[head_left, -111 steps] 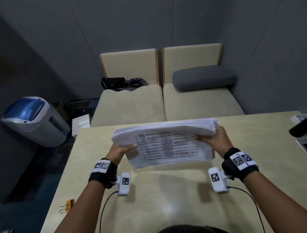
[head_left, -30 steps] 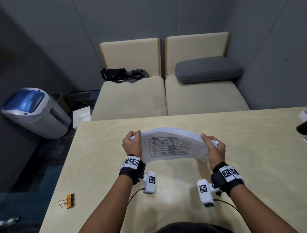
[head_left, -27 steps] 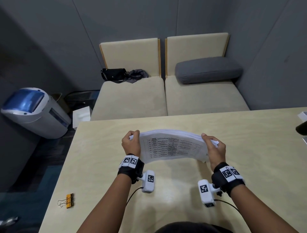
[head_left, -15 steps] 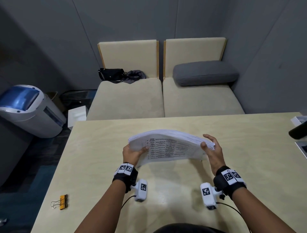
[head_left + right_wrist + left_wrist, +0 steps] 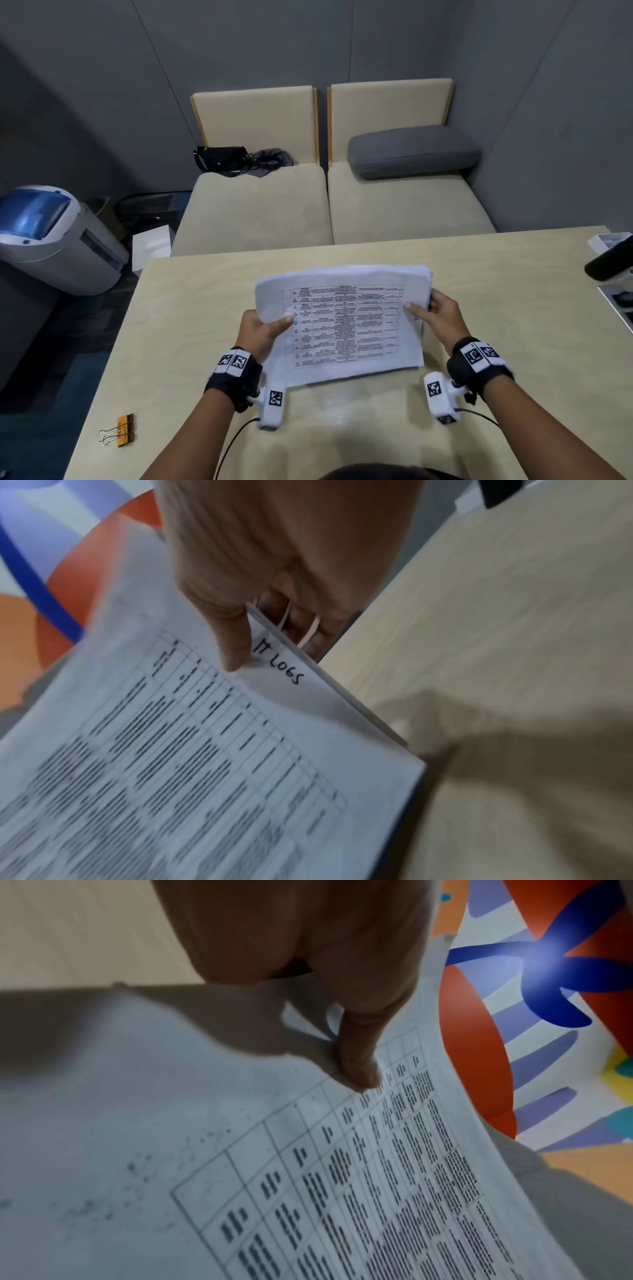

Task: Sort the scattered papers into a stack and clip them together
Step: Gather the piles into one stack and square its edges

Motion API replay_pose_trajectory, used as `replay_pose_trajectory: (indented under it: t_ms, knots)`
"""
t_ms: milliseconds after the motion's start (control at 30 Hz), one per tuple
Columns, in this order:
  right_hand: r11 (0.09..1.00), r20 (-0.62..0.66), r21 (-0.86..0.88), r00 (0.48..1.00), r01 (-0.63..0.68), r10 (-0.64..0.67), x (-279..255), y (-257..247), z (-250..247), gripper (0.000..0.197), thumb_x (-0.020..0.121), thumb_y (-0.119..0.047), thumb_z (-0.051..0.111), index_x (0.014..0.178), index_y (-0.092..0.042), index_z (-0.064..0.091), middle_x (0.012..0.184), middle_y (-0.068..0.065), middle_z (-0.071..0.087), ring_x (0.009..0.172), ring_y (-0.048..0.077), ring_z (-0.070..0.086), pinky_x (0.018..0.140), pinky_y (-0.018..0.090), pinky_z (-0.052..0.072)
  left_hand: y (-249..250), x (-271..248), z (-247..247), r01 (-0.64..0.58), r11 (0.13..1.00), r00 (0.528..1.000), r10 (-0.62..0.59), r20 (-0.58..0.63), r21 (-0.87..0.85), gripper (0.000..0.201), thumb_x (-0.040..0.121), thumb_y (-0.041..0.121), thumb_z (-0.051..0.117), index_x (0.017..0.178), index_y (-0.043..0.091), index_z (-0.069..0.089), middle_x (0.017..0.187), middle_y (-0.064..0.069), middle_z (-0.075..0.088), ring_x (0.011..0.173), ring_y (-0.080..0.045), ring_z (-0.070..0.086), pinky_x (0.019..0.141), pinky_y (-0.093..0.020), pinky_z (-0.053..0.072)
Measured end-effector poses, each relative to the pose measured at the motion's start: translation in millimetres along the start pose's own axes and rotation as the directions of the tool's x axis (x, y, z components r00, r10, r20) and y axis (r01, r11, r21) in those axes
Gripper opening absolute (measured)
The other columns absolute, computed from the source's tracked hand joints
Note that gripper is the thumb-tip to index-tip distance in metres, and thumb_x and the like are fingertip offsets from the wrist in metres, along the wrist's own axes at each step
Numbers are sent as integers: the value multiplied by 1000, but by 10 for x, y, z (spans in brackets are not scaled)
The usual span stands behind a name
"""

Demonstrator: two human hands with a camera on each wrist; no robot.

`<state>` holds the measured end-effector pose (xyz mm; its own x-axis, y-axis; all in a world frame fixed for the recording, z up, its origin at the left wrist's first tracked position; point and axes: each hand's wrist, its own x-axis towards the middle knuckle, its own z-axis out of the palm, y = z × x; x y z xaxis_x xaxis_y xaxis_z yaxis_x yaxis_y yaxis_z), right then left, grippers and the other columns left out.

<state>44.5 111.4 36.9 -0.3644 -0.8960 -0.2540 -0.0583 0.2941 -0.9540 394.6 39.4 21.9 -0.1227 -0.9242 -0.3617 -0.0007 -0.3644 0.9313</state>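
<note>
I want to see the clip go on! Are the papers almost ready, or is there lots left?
Nearly. Done: the papers are gathered into one stack, none loose on the table. In hand: the left hand and right hand grip the stack's two sides above the table, probably squaring the edges. Left: the clip lies untouched near the table's left corner; it must be fetched and clamped on.

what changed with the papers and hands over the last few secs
The paper stack, earlier held bowed and edge-down over the table, now tilts back so its printed face shows. Left hand and right hand still grip its ends, thumbs on top. The binder clip stays untouched near the table's left edge.
</note>
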Motion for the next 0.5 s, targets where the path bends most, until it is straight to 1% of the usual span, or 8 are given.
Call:
replay_pose_trajectory:
  t_ms: [67, 133, 167, 233, 300, 367, 433, 500]
  knots:
    - [991, 174, 2, 976, -132, 129, -55, -32, -19, 39, 68, -28, 86, 102, -19, 68, 102, 2, 74, 89, 17, 72, 65, 16, 56, -12, -75, -37, 10, 999, 1000, -10, -1, -47, 33, 69, 4, 82, 99, -3, 72, 100, -22, 74, 93, -41, 71, 84, -54, 56]
    - [984, 277, -115, 946, -139, 166, -91, -17, -31, 62, 50, -51, 89, 102, -23, 68, 102, -3, 75, 91, 11, 73, 69, 18, 56, -58, -144, -55, 24, 996, 1000, -25, -17, -82, 39, 67, 8, 85, 100, -5, 71, 102, -22, 73, 94, -41, 71, 84, -52, 56]
    - [981, 285, -164, 948, -101, 146, -108, -48, -16, 55, 54, -48, 88, 99, -24, 67, 102, -2, 74, 90, 10, 73, 69, 18, 56, -101, -164, -68, 47, 994, 998, -50, -28, -94, 50, 60, 17, 90, 101, -5, 71, 102, -22, 73, 95, -41, 70, 83, -50, 57]
    - [962, 246, -272, 965, -15, 85, -119, -189, 43, 27, 71, -26, 83, 90, -24, 65, 95, 0, 73, 85, 14, 71, 64, 15, 54, -204, -177, -96, 92, 991, 994, -98, -50, -97, 77, 40, 33, 97, 102, -5, 71, 103, -21, 74, 96, -41, 70, 81, -47, 58]
    - [903, 233, -413, 972, 118, -21, -84, -393, 101, 22, 76, -15, 81, 74, -27, 63, 77, -5, 68, 74, 17, 67, 55, 12, 47, -216, -187, -130, 91, 992, 989, -99, -108, -84, 84, 31, 36, 99, 101, 0, 71, 101, -18, 74, 96, -41, 69, 75, -42, 57]
    - [794, 259, -556, 959, 247, -116, -69, -692, 151, 31, 77, -19, 81, 60, -30, 57, 62, -11, 60, 59, 13, 59, 51, 20, 41, -73, -165, -128, 14, 999, 981, -20, -193, -36, 74, 43, 23, 97, 109, 10, 66, 111, -14, 70, 99, -34, 66, 76, -36, 54]
    - [630, 296, -698, 938, 341, -180, -94, -1051, 206, 18, 79, -27, 79, 67, -29, 65, 63, -6, 62, 61, 16, 59, 57, 25, 38, 194, -122, -97, -131, 978, 963, 164, -212, 162, 79, 58, 12, 92, 127, 18, 54, 129, -6, 57, 114, -24, 56, 91, -34, 46]
    - [397, 366, -806, 897, 439, -249, -156, -1440, 289, 4, 80, -30, 74, 83, -29, 72, 75, -2, 68, 74, 20, 63, 62, 25, 35, 538, -111, -31, -341, 826, 912, 406, -54, 448, 90, 55, 24, 93, 134, 24, 50, 138, 5, 51, 125, -12, 47, 103, -31, 36]
